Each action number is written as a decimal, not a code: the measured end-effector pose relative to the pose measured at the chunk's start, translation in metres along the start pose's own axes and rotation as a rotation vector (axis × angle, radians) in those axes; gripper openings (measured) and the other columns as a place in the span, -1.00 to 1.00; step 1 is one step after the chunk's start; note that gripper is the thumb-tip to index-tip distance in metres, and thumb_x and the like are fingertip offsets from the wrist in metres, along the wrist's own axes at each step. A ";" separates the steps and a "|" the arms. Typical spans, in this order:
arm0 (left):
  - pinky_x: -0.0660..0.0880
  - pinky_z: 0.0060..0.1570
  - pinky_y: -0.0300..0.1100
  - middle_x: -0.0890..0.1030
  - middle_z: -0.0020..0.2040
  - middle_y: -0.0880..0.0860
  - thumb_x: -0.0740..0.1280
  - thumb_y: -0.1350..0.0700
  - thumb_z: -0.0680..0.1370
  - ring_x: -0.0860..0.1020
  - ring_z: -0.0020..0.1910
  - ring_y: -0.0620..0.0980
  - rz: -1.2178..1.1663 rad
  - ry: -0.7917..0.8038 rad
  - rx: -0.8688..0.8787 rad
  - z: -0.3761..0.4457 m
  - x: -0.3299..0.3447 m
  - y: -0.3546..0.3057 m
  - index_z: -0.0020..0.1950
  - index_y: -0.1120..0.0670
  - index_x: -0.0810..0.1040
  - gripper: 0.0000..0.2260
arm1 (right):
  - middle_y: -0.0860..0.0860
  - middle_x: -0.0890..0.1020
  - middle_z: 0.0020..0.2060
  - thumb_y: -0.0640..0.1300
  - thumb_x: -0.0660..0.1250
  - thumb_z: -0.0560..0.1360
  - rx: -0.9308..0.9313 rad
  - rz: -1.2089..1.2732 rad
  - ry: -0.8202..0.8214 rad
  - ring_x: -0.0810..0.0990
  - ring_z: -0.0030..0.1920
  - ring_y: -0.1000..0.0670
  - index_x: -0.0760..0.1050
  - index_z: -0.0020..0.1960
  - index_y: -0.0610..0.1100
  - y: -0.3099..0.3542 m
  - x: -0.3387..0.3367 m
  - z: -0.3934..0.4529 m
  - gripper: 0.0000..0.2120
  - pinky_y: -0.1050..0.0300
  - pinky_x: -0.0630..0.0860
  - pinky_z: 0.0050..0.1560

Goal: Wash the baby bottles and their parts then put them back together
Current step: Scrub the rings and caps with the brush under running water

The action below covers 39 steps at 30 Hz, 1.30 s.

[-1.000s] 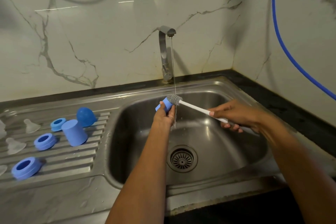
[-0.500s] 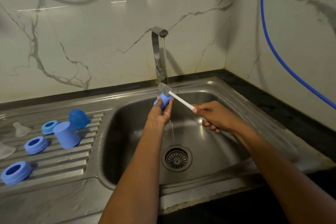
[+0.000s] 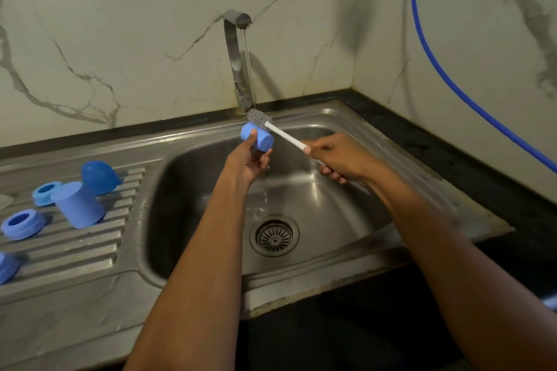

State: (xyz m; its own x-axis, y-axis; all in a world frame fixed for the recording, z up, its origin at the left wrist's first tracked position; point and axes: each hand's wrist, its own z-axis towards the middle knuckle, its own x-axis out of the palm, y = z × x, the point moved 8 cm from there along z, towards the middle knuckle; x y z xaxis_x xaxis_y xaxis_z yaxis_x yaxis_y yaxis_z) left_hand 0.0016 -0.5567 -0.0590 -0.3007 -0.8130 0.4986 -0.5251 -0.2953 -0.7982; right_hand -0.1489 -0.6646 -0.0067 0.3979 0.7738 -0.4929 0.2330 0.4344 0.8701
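- Since it is small, wet and made of smooth plastic or silicone, the blue bottle body (image 3: 257, 138) looks light but slippery; I judge it stiff enough to take a firm squeeze, and not fragile if it dropped into the sink (image 3: 388, 141).
- It lies on its side above the basin, just under the tap (image 3: 237, 60), with a thin stream of water (image 3: 249, 69) falling close past it.
- The best hold, to my eye, is round the middle of its wall, leaving the open end free for the brush; a grip near either rim would let it squirt out when scrubbed.
- The left hand (image 3: 248, 161) grips it from below, thumb on the near side and fingers (image 3: 265, 157) curled up under and round the far side, closed on the wall.
- The right hand (image 3: 339, 158) is wrapped round the white handle of the bottle brush (image 3: 284, 136), fingers folded tight with no gap showing; the thumb lies along the shaft.
- The grey bristle head (image 3: 259, 119) rests against the top of the bottle body, touching its outer wall, not inside it.
- The brush looks light and rigid in the shaft, soft at the bristles, so pressure should come from the wrist.
- On the ribbed drainboard (image 3: 90, 250) left of the basin wait a second bottle body (image 3: 78, 205) standing mouth down, a domed cap (image 3: 98, 176) and blue collar rings (image 3: 22, 224), all apart from the hands.
- A blue hose (image 3: 437, 69) runs down the right wall.
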 end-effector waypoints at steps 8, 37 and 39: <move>0.47 -0.35 -0.25 0.55 -0.17 0.20 0.39 0.07 0.52 0.51 -0.30 0.02 -0.015 -0.114 0.065 0.005 -0.017 0.002 0.26 0.30 0.43 -0.57 | 0.09 0.41 -0.58 0.01 0.25 0.60 0.096 0.042 0.113 0.27 -0.60 0.16 0.51 0.29 0.02 -0.017 -0.005 0.000 -0.71 0.32 0.24 -0.62; 0.48 -0.36 -0.26 0.56 -0.25 0.14 0.41 0.11 0.51 0.50 -0.38 -0.04 0.189 -0.176 0.205 0.001 -0.013 -0.010 -0.07 0.19 0.49 -0.82 | 0.04 0.41 -0.56 0.00 0.20 0.62 0.030 0.036 -0.007 0.28 -0.60 0.13 0.52 0.25 0.01 -0.014 0.002 0.006 -0.75 0.31 0.25 -0.60; 0.46 -0.41 -0.28 0.56 -0.25 0.14 0.40 0.10 0.52 0.49 -0.38 -0.05 0.208 -0.150 0.208 0.001 -0.008 -0.010 -0.01 0.19 0.50 -0.82 | 0.01 0.42 -0.52 -0.02 0.19 0.63 0.002 0.017 -0.049 0.29 -0.59 0.12 0.51 0.28 0.00 -0.011 0.006 0.007 -0.73 0.31 0.26 -0.60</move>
State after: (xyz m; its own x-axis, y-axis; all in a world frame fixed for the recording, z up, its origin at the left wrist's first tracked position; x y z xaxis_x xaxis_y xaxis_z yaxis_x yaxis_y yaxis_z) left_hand 0.0099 -0.5472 -0.0555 -0.2553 -0.9271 0.2745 -0.2860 -0.1988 -0.9374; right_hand -0.1423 -0.6678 -0.0194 0.4446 0.7578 -0.4776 0.2273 0.4203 0.8784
